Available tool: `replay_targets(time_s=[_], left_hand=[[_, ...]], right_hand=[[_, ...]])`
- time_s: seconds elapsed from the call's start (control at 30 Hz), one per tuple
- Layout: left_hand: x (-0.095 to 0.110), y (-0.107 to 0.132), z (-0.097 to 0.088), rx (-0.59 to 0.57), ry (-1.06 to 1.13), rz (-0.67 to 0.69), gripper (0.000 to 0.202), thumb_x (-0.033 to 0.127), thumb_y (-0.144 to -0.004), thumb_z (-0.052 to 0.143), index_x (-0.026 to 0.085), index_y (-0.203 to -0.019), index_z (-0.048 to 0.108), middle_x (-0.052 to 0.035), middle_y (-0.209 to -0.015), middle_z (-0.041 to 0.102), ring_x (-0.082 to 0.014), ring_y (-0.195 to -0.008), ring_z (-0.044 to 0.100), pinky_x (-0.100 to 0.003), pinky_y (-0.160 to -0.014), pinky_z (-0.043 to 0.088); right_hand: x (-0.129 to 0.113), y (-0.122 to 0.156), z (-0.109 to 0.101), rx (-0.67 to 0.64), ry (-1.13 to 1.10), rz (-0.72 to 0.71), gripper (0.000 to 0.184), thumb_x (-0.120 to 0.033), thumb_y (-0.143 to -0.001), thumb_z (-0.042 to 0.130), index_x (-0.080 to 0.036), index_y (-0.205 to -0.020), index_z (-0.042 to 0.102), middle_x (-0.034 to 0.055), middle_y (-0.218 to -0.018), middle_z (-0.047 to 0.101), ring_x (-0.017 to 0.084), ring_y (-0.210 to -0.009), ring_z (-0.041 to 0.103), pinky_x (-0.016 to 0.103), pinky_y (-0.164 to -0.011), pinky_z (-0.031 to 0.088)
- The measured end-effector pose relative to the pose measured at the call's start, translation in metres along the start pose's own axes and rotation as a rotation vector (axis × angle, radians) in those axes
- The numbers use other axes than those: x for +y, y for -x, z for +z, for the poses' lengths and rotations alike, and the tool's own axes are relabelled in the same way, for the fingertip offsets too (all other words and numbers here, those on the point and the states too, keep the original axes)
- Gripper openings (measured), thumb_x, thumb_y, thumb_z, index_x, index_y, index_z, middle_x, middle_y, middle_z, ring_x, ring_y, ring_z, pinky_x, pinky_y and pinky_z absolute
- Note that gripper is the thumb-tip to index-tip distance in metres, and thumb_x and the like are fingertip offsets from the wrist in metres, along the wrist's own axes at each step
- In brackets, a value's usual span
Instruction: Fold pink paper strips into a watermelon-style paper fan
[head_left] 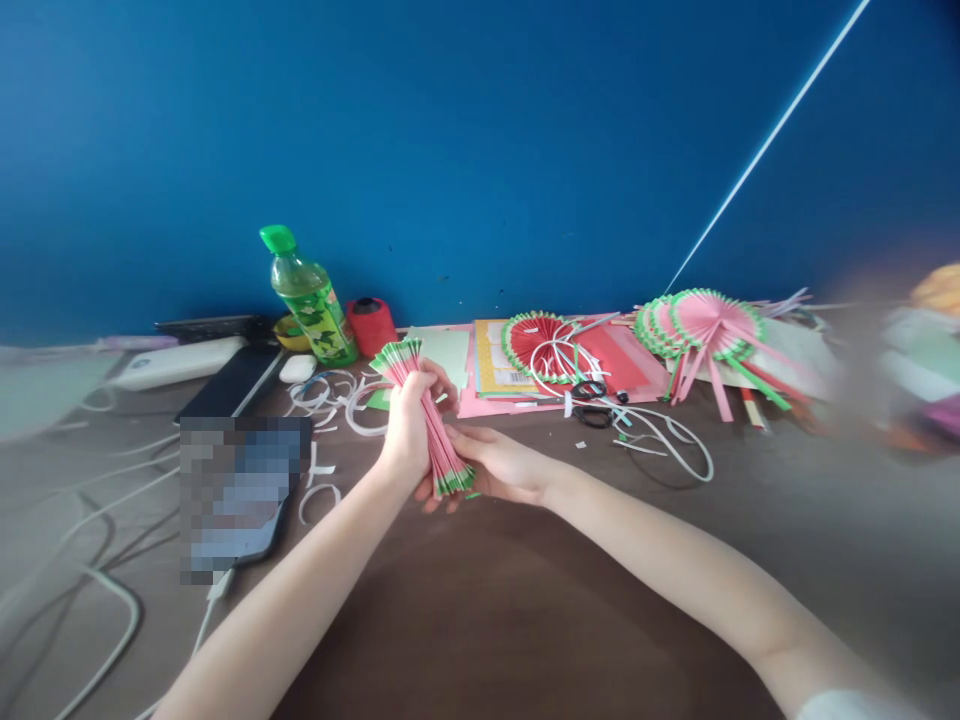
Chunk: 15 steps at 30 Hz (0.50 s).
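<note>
A pleated paper fan (444, 440), pink with green and white edges, is squeezed into a narrow bundle above the dark table. My left hand (409, 415) is wrapped round its upper part, and the green-edged top spreads slightly above the thumb. My right hand (499, 462) grips the lower part from the right, with its fingertips showing beneath the bundle. The lower end flares a little near my right fingers. Behind the hands lies a red round paper fan (541, 345) with a green edge.
Finished-looking pink fans (718, 322) lie at the back right. A green bottle (311, 300) and a red roll (371, 325) stand back left. White cord (686, 440) curls at right. A phone (244, 495) with a charging cable (202, 625) lies left, below the blue wall (465, 150).
</note>
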<state>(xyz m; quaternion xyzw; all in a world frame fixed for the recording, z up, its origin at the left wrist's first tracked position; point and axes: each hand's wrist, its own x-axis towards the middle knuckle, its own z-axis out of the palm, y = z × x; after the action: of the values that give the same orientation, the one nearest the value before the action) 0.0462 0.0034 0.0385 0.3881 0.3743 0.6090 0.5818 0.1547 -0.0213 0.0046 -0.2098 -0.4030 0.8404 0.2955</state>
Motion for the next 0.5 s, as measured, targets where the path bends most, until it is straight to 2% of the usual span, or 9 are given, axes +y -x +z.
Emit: replay_targets(time_s=[0.1, 0.2, 0.27, 0.43, 0.5], left_hand=[[0.0004, -0.0003, 0.0016, -0.034, 0.02, 0.014, 0.009, 0.021, -0.065, 0.047, 0.017, -0.057, 0.045, 0.0046, -0.053, 0.039, -0.0069, -0.05, 0.046, -0.018, -0.05, 0.038], [0.0018, -0.0009, 0.0035, -0.073, 0.098, -0.023, 0.012, 0.022, -0.067, 0.048, 0.018, -0.057, 0.042, 0.0077, -0.043, 0.026, -0.0054, -0.038, 0.031, -0.018, -0.041, 0.029], [0.0035, -0.0008, 0.0048, -0.08, 0.122, -0.034, 0.017, 0.024, -0.069, 0.051, 0.019, -0.057, 0.04, 0.0088, -0.04, 0.022, -0.0048, -0.034, 0.024, -0.018, -0.038, 0.023], [0.0069, -0.0018, 0.0055, -0.103, 0.105, -0.018, 0.044, 0.031, -0.072, 0.061, 0.018, -0.047, 0.027, 0.0076, -0.039, 0.022, -0.0036, -0.034, 0.025, -0.019, -0.037, 0.023], [0.0068, -0.0044, 0.0042, -0.116, 0.121, -0.036, 0.046, 0.035, -0.072, 0.063, 0.018, -0.047, 0.029, 0.0077, -0.039, 0.024, -0.0034, -0.035, 0.026, -0.019, -0.038, 0.026]], right_hand=[[0.0039, -0.0011, 0.0013, 0.042, -0.002, -0.03, 0.035, -0.048, -0.082, 0.054, -0.017, -0.099, 0.053, -0.0005, -0.058, 0.062, 0.014, -0.055, 0.062, 0.028, -0.057, 0.049], [0.0058, -0.001, 0.0019, 0.122, 0.018, -0.047, 0.033, -0.05, -0.079, 0.057, -0.018, -0.085, 0.053, -0.0036, -0.052, 0.057, 0.012, -0.049, 0.057, 0.026, -0.054, 0.046], [0.006, -0.0005, 0.0013, 0.155, 0.042, -0.065, 0.035, -0.052, -0.076, 0.059, -0.018, -0.076, 0.052, -0.0046, -0.049, 0.054, 0.01, -0.047, 0.052, 0.023, -0.05, 0.042], [0.0032, 0.0004, -0.0021, 0.138, 0.101, -0.047, 0.042, -0.057, -0.075, 0.057, -0.016, -0.072, 0.053, -0.0039, -0.051, 0.052, 0.008, -0.047, 0.049, 0.022, -0.049, 0.037], [0.0003, 0.0001, -0.0035, 0.129, 0.119, -0.052, 0.041, -0.057, -0.075, 0.056, -0.016, -0.072, 0.052, -0.0038, -0.053, 0.052, 0.008, -0.049, 0.049, 0.022, -0.048, 0.036]])
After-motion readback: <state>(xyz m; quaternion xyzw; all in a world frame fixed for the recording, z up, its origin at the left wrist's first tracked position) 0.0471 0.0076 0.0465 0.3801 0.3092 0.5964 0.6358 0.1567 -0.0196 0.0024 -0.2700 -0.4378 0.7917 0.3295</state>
